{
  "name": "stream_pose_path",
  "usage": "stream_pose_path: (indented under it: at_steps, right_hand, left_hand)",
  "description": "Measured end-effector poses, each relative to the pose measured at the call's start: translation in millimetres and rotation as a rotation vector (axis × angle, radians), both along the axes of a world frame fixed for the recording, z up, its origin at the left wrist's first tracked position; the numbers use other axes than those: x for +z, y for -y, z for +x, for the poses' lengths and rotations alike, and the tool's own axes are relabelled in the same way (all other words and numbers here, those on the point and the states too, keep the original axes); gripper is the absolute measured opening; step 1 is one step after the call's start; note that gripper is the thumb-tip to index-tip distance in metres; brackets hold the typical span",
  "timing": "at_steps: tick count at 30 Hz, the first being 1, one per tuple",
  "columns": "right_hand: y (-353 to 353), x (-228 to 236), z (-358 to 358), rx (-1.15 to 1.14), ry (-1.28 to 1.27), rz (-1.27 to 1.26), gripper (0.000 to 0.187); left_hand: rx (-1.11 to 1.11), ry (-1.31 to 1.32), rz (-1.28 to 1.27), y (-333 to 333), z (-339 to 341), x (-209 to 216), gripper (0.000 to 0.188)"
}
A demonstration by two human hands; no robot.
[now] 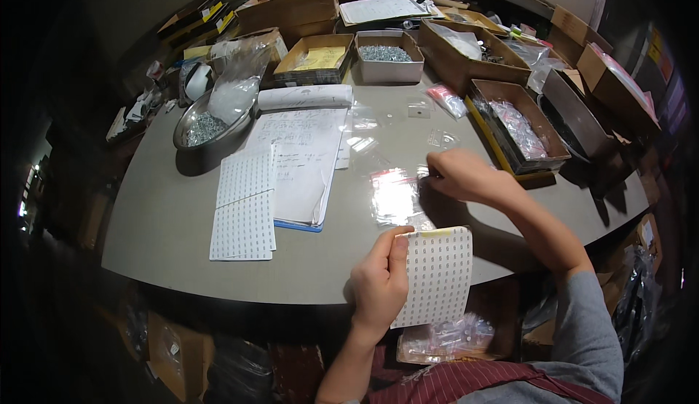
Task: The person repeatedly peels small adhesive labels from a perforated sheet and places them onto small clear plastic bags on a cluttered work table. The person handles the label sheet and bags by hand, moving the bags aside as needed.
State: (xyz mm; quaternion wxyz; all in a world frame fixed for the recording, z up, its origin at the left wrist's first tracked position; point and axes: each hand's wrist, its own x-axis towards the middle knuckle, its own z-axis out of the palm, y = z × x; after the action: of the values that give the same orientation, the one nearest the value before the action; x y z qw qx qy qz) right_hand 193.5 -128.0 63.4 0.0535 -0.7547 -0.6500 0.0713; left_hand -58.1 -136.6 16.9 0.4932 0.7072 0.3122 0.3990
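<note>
My left hand [381, 280] grips a white sheet of small printed labels [437, 276] by its upper left edge, thumb on top, above the table's near edge. My right hand [466, 175] is closed, its fingers curled down at the right side of some clear zip bags [395, 199] with a red strip. Whatever lies between those fingertips is hidden. Glare whitens the middle of the bags. Other clear bags [441, 138] lie flat just beyond the right hand. More label sheets [244, 207] rest at the left, overlapping an open notepad [295, 156] with handwriting.
A metal bowl [191, 145] holds small metal parts and a plastic bag. Along the back stand a white box of metal parts [386, 54] and cardboard boxes [313, 60]. Right of my right hand is a box of filled bags [520, 129]. Below the table edge sits a box of bags [448, 338].
</note>
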Motion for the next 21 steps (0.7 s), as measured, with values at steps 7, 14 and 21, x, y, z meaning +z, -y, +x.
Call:
stream_pose_path:
  at_steps: [7,14,21]
  right_hand:
    - [4.5,16.8,6.5,0.178,-0.317,0.084,0.023]
    - [-1.0,-15.5,-25.9,0.293,-0.126,0.275,0.014]
    - [28.7,21.2,13.6,-0.090,-0.033,-0.055,0.032]
  left_hand:
    - [-0.019,-0.025,-0.043,1.5,-0.9,0.2,0.019]
    - [-0.017,-0.007,-0.011,-0.4,-0.5,-0.4,0.017]
    - [0.018,-0.006,-0.028,1.6,1.4,1.6,0.015]
